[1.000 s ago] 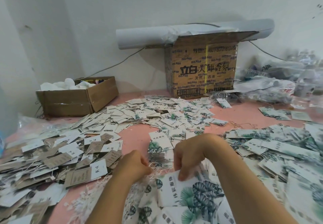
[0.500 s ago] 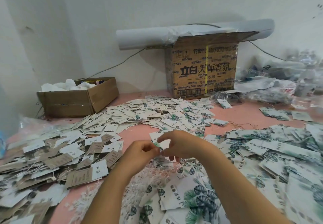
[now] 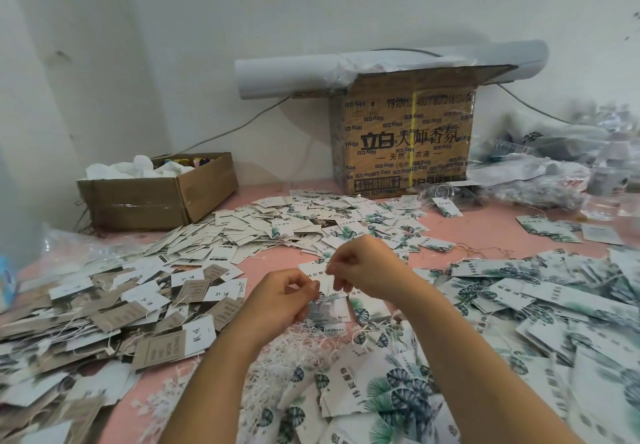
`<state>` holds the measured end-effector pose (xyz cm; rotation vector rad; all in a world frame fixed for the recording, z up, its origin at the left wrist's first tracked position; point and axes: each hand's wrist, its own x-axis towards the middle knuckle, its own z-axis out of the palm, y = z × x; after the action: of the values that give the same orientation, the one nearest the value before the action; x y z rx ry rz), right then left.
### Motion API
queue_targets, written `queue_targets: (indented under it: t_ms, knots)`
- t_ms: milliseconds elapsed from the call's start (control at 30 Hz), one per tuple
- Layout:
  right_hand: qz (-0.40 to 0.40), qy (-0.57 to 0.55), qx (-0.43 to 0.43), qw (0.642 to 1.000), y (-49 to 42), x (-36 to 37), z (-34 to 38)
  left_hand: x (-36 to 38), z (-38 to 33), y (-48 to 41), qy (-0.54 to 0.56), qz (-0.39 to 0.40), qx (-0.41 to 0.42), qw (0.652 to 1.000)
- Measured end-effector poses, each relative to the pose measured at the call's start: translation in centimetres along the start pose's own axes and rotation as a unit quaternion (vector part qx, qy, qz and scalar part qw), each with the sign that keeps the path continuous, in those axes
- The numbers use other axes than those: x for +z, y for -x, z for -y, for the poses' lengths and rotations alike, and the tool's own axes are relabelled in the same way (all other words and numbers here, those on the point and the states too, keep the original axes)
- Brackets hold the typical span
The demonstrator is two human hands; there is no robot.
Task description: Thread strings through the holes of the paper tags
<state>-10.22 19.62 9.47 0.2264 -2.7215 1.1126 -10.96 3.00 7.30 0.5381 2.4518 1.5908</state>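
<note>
Forearms raised side by side, the left hand [image 3: 284, 296] and right hand [image 3: 363, 270] pinch one white paper tag [image 3: 326, 282] between curled fingertips, while the cardboard box [image 3: 405, 145] behind reads "立白".

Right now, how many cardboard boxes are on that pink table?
2. A low open box sits back left; a taller printed box stands back centre. The bag clutter on the right may hide more.

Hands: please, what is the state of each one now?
Left hand: pinching the white string.
Right hand: pinching the other end of it.
</note>
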Motion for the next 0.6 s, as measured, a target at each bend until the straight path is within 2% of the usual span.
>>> queue_targets:
  t_ms: [67, 133, 233, 367, 433, 533, 567, 600]
  knots:
    - [-0.055, -0.048, 0.000, 0.997, -0.1, -0.2, 0.0, 0.0, 0.1, -0.1, -0.001, 0.000, 0.001, 1.000]
    - [-0.087, -0.150, 0.015, 0.985, -0.1, -0.3, 0.1, -0.1, 0.3, -0.1, -0.001, 0.003, -0.001, 1.000]
    - [-0.091, -0.306, 0.040, 0.947, 0.0, -0.6, 0.1, -0.1, 0.5, -0.3, -0.005, 0.015, -0.004, 1.000]
    - [-0.113, -0.430, 0.071, 0.893, 0.0, -1.0, -0.2, -0.1, 0.9, -0.3, -0.034, 0.035, 0.000, 0.999]
    - [-0.107, -0.498, 0.084, 0.856, -0.1, -1.1, -0.3, -0.2, 1.2, -0.2, -0.054, 0.047, 0.000, 0.997]
    - [-0.079, -0.633, 0.102, 0.763, -0.2, -1.1, -0.6, -0.2, 1.6, -0.2, -0.080, 0.066, -0.011, 0.995]
    - [-0.077, -0.654, 0.112, 0.744, -0.2, -1.1, -0.9, -0.2, 1.7, -0.2, -0.086, 0.073, -0.015, 0.993]
    - [-0.079, -0.652, 0.122, 0.744, -0.3, -1.1, -1.1, -0.2, 1.7, -0.2, -0.092, 0.079, -0.019, 0.992]
